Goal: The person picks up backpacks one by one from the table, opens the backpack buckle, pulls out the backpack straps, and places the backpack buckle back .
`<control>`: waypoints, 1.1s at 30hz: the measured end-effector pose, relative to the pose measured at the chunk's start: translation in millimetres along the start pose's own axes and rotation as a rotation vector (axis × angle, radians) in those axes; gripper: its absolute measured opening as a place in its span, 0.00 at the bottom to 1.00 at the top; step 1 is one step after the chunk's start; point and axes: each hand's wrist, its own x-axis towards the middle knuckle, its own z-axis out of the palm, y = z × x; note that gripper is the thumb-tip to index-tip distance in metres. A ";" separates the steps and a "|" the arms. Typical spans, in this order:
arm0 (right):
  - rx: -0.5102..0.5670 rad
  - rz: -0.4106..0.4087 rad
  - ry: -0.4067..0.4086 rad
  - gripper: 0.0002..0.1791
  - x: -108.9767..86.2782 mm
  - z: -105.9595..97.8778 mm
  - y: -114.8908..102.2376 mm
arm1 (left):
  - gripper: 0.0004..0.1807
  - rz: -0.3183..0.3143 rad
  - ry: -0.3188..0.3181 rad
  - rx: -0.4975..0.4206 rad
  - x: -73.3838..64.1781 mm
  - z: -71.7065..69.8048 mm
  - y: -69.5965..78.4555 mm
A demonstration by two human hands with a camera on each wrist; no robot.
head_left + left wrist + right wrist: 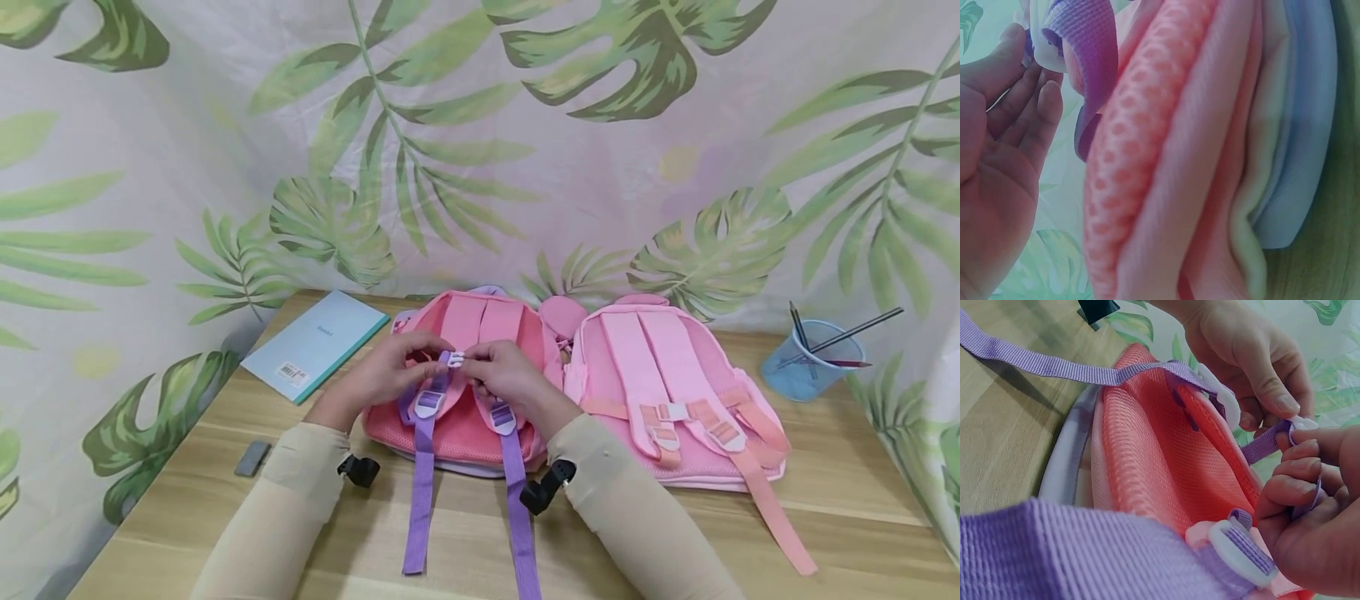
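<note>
Left grip (pixel 392 365): we observe the thumb and fingers pinching one end of a white plastic buckle (pixel 456 359) on purple webbing. Right grip (pixel 513 375): we observe it pinching the opposite end, with curled fingers. Both meet at the centre of the head frame; we cannot tell whether the buckle halves are fully engaged.

The buckle is held above a coral-pink backpack (pixel 465 442), which lies at the centre of the frame with its mesh back panel and shoulder straps facing up. Below the grips we note two white strap adjusters, the left adjuster (pixel 429 404) and the right adjuster (pixel 503 419), each threaded with purple webbing. From these, the left strap tail (pixel 420 517) and right strap tail (pixel 519 517) run toward the bottom of the frame.

To the right of centre we locate a light-pink backpack (pixel 702 346), its orange-pink webbing carrying a white chest buckle (pixel 674 412). A round pink pouch (pixel 562 317) sits between the tops of the two backpacks.

At the left of the frame, on the wood-grain tabletop (pixel 465 542), we identify a light-blue notebook (pixel 322 342) and a small grey block (pixel 252 458). At the right stands a translucent blue cup (pixel 801 371) containing pencils (pixel 858 330).
</note>
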 end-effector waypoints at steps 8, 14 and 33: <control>-0.005 0.043 -0.043 0.11 -4.1 -7.8 -2.0 | 0.13 0.038 0.030 -0.015 0.6 -1.9 -3.2; -0.023 0.028 -0.037 0.12 -5.7 -12.5 -2.6 | 0.13 0.039 0.032 0.002 0.7 -3.4 -2.8; 0.017 -0.015 -0.093 0.12 -1.9 -7.2 1.3 | 0.12 0.036 -0.006 -0.011 2.7 2.5 -4.1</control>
